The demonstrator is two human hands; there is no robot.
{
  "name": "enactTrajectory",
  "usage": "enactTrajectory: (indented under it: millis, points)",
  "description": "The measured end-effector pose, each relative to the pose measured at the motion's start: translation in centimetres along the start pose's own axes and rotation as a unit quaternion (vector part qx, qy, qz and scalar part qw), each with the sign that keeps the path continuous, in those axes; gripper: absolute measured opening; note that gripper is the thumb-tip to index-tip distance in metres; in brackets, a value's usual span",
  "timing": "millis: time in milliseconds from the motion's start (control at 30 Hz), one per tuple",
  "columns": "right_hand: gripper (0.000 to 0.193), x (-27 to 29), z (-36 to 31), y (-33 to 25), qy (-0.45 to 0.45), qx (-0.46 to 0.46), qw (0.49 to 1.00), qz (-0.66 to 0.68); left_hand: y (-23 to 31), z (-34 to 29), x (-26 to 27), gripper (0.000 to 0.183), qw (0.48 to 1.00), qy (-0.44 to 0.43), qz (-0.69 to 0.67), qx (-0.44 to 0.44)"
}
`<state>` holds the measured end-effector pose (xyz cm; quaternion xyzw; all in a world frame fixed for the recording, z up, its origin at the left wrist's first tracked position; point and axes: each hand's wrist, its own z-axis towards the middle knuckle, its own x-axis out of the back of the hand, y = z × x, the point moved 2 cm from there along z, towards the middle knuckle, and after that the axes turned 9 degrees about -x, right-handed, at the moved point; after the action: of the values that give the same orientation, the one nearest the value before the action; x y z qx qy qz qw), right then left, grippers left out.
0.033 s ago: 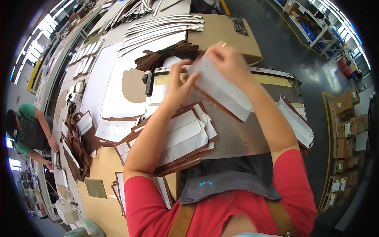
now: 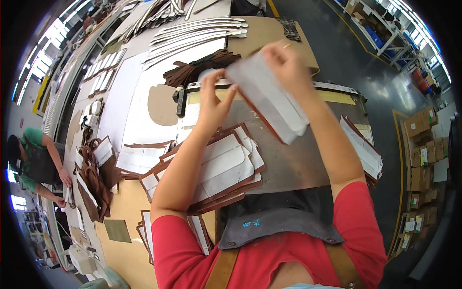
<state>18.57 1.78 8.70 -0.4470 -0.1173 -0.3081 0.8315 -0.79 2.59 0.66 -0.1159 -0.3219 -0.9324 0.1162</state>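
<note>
While both hands were raised above the desk [image 2: 298,164], my right hand [image 2: 288,67] pinched the pale leather-backed panel [image 2: 269,98] at its top; my left hand [image 2: 214,98] gripped its near-left edge; similar panels [image 2: 226,166] lay stacked beneath.

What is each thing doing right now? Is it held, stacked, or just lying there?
Left hand: raised, fingers pinching the pale sheet's edge.
Right hand: raised, gripping the sheet's far end.
Pale sheet with brown backing: held up off the table, tilted.
Stack of brown-edged pieces: lying fanned out on the grey table.
Second stack: piled at the table's right edge.
</note>
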Motion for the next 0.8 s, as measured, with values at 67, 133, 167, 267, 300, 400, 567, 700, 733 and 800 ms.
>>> enactTrajectory:
  millis: [67,133,167,267,300,400,567,700,733,800]
  points:
    - [0.020,3.9,1.5,0.3,0.140,-0.021,0.985,0.103,0.4,0.5,0.7,0.042,0.998,0.021,0.066,-0.010]
    - [0.018,6.7,0.7,0.8,0.085,-0.158,0.957,0.227,1.5,1.1,1.7,0.040,0.989,0.049,0.125,-0.059]
    - [0.017,7.4,-0.3,1.3,0.080,-0.197,0.935,0.285,2.1,1.3,1.6,0.039,0.983,0.053,0.149,-0.090]
    - [0.014,6.7,-4.7,4.4,0.004,-0.325,0.875,0.358,3.6,0.7,1.4,0.039,0.966,-0.058,0.233,-0.099]
    - [0.015,6.5,-6.6,5.1,-0.033,-0.365,0.863,0.346,4.3,0.3,0.7,0.038,0.958,-0.101,0.258,-0.077]
    - [0.024,7.1,-9.9,7.2,-0.109,-0.412,0.901,0.080,2.5,-1.9,-1.0,0.036,0.909,-0.280,0.306,-0.033]
    - [0.029,6.4,-9.0,6.1,-0.080,-0.184,0.952,-0.232,0.9,-3.6,-1.3,0.038,0.877,-0.367,0.310,-0.006]
    - [0.026,3.1,-9.2,8.3,-0.135,-0.030,0.965,-0.223,0.4,-3.5,-1.4,0.041,0.861,-0.341,0.371,-0.067]
    - [0.028,2.2,-9.6,9.3,-0.137,0.034,0.959,-0.246,0.6,-3.1,-1.4,0.042,0.860,-0.371,0.351,-0.027]
    - [0.033,2.4,-9.7,8.9,-0.187,-0.031,0.951,-0.244,1.6,-2.3,-1.3,0.043,0.850,-0.425,0.306,0.058]
